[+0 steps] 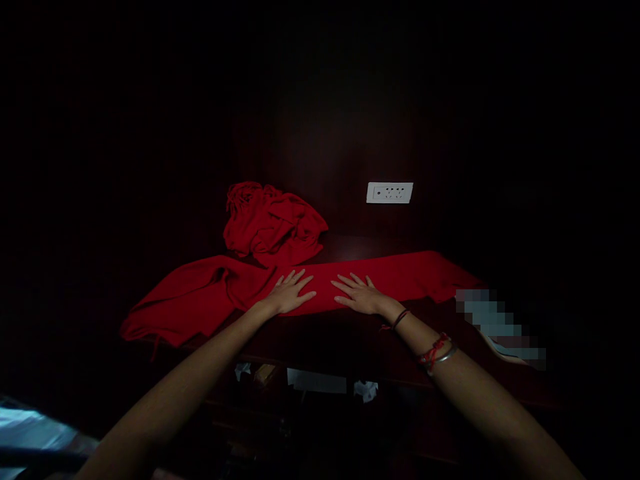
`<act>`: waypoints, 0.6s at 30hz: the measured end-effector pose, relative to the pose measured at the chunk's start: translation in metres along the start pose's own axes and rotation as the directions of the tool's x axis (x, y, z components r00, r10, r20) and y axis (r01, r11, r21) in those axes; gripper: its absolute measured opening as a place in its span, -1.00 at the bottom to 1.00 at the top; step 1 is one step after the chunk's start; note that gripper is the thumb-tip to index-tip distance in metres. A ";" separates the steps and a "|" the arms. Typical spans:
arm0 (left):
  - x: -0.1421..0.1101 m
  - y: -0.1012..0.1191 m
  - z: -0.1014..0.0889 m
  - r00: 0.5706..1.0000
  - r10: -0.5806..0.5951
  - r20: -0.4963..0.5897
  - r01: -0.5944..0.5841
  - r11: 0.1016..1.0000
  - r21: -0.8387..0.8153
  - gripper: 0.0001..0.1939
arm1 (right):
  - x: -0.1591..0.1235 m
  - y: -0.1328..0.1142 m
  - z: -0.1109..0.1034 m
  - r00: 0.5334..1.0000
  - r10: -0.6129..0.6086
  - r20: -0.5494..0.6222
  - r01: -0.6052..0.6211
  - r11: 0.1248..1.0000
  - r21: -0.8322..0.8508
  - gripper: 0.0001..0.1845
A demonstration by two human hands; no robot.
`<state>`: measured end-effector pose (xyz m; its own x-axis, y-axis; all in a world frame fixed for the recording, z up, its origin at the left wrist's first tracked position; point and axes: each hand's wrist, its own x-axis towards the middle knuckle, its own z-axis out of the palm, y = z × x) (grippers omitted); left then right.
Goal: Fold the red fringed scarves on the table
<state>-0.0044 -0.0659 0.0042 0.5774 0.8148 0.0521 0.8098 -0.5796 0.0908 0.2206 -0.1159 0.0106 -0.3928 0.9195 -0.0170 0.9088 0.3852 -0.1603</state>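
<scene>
A long red scarf [395,275] lies stretched across a dark wooden surface, flat in the middle and right, rumpled toward its left end. My left hand [291,293] rests palm down on its middle part with fingers spread. Just to the right, my right hand [357,295] also lies flat on the cloth, fingers apart, with bracelets on the wrist and forearm. Behind the left part sits a bunched heap of red fringed cloth [277,223]; whether it joins the scarf I cannot tell.
A white socket plate [390,193] is on the dark back wall. At the right lies a pixelated pale object [495,323]. Below the surface's front edge, a shelf holds a white flat piece [316,381] and crumpled white bits [367,391]. Much of the surroundings is dark.
</scene>
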 end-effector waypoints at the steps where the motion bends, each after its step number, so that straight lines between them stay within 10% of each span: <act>1: 0.000 -0.002 0.005 0.999 -0.020 0.029 0.020 1.000 0.007 -0.36 | 0.000 0.002 0.001 0.998 0.023 0.054 -0.023 1.000 -0.002 -0.35; 6: -0.006 -0.010 0.002 0.999 -0.017 0.050 0.015 0.999 0.035 -0.34 | -0.002 0.003 -0.004 0.993 0.053 0.107 -0.055 0.998 0.018 -0.31; 12: -0.010 0.000 -0.002 0.996 0.070 -0.062 -0.067 0.996 0.050 -0.36 | -0.002 0.012 -0.010 0.983 0.133 -0.125 -0.136 0.991 -0.015 -0.32; 18: -0.016 0.000 -0.001 0.997 0.047 0.059 -0.049 0.999 0.023 -0.35 | 0.001 0.033 0.000 0.964 0.254 0.075 -0.255 0.967 0.005 -0.31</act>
<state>-0.0135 -0.0792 0.0048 0.6200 0.7846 -0.0026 0.7830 -0.6186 0.0650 0.2504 -0.1022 0.0057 -0.1583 0.9787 -0.1308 0.9782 0.1374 -0.1559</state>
